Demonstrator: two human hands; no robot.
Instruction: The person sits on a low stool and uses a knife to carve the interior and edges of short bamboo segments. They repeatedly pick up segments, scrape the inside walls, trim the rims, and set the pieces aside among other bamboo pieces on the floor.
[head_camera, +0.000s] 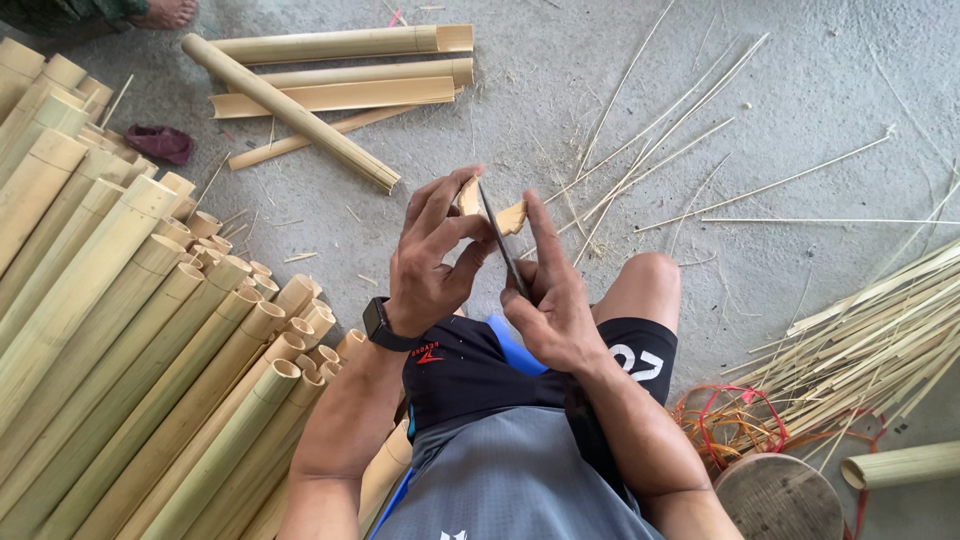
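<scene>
Above the knees, centre of the head view: left hand (432, 262) and right hand (553, 300) meet on one small bamboo piece (497, 212). Left grip is closed on the piece, fingers curled over its near end, thumb against the blade. Right grip is closed around the handle of a dark knife (503, 248); the blade runs up between the hands, edge set into the bamboo piece. Black watch (378, 325) on the left wrist. Person is seated over a grey concrete floor (800, 90). Left: big stack of bamboo poles (120, 340), cut ends facing the knee. Top: a few split bamboo lengths (330, 80). Right: bundle of thin bamboo strips (880, 340), loose slivers on the floor, red cord (730, 420) beside a round wooden stool (780, 495).
</scene>
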